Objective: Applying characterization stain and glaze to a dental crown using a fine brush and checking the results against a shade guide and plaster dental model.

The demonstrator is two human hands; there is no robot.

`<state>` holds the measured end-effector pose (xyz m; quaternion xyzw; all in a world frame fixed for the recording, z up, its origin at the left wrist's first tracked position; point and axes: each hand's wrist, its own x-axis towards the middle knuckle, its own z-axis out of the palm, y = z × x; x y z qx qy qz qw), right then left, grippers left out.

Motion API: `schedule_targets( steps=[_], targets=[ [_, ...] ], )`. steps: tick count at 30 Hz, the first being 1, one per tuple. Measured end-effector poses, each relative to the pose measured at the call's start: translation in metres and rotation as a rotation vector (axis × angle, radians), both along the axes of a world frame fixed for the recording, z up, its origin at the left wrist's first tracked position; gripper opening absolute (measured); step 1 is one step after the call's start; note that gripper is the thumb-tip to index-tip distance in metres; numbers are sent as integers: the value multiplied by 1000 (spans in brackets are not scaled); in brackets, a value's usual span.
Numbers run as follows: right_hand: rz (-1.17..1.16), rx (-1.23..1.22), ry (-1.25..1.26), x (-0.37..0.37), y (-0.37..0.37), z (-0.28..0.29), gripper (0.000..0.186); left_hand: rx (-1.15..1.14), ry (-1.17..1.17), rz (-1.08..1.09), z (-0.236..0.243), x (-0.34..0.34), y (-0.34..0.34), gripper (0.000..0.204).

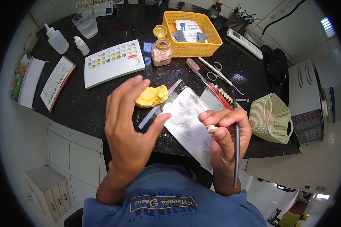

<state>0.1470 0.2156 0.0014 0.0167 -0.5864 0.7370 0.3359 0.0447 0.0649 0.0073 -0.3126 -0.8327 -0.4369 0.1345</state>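
Observation:
My right hand (231, 136) pinches a small white dental crown (212, 129) between thumb and fingertips. A slim dark handle (236, 155) is also held in it, running down past the palm; its upper tip is hard to make out. My left hand (127, 121) is raised and holds nothing, its fingers apart and thumb stretched toward the right. Behind it on the dark counter lies a yellow dental cast (149, 99), partly covered by the fingers. A pale file-like strip (151, 116) with a pinkish end lies beside the cast. Under both hands' gap rests a grey-smudged paper pad (187, 121).
A white palette (113, 73), powder jar (161, 55) and yellow basket (216, 49) stand behind. A toothbrush (193, 65), scissor-handled forceps (227, 79) and tooth shade guide (221, 92) lie right of the pad. A green basket (261, 121) stands at the right edge.

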Motion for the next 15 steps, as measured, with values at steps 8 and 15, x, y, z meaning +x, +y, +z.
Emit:
schedule_targets(
  steps=[8, 15],
  targets=[
    [248, -612, -153, -4, -5, -2, 16, 396, -160, -377, 0, 25, 16, 56],
    [462, -872, -221, -7, -4, -10, 17, 442, -257, -397, -5, 22, 28, 48]
  ],
)
